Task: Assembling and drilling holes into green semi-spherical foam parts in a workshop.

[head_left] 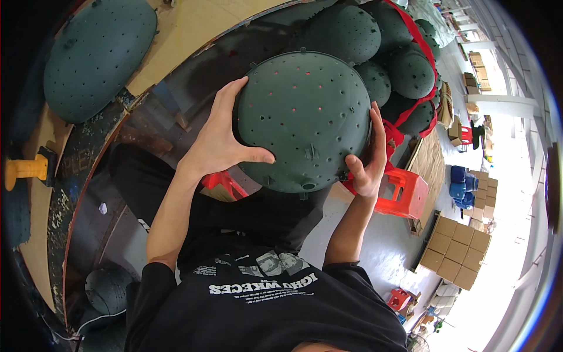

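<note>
A dark green plastic dome (299, 117), dotted with small holes, is held up in front of my chest. Red shows through a few of the holes, and a larger round hole sits near its lower edge. My left hand (220, 138) grips its left side, with the thumb lying across the face and the fingers up along the edge. Against the right side presses my right hand (370, 161), fingers upright and thumb near the lower right. Its back side is hidden from me.
Several similar green domes (346, 35) are heaped at the far right, with a red strap (431, 61) over them. Another dome (99, 58) lies on the worktable (187, 35), near a yellow-handled tool (29, 169). A red stool (402, 193) and cardboard boxes (457, 249) stand to the right.
</note>
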Demonstrator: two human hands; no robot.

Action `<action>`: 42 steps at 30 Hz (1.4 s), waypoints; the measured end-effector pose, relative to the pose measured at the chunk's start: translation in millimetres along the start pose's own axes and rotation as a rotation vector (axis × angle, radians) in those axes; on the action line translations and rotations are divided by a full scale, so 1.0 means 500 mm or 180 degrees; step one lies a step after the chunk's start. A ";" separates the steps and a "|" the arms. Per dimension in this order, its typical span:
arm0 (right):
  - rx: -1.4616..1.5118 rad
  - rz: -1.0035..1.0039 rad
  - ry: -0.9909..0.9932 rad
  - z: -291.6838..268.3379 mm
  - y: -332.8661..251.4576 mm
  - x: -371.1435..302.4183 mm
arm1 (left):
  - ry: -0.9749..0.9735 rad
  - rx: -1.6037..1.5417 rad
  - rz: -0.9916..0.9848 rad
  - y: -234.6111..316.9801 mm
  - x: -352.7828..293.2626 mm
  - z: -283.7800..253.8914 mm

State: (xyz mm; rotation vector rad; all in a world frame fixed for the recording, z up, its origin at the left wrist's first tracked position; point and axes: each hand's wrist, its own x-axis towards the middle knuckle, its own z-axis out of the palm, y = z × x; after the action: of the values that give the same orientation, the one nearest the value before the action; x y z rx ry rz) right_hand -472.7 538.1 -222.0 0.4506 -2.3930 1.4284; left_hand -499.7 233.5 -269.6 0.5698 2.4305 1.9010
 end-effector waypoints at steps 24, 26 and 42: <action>0.0211 -0.0106 0.0341 -0.015 0.030 -0.040 | -0.0181 0.0178 0.0095 0.041 0.004 0.021; 0.0146 -0.0121 0.0304 -0.014 0.029 -0.032 | -0.0181 0.0135 0.0069 0.034 0.008 0.022; -0.0078 0.0047 -0.0090 0.025 0.046 0.036 | -0.0205 -0.0763 -0.0539 -0.042 0.021 -0.001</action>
State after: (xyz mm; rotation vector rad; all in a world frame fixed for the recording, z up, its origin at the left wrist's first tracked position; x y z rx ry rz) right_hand -500.0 535.5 -238.0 0.4511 -2.4382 1.4065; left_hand -515.5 231.9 -287.1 0.3943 2.0959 2.0271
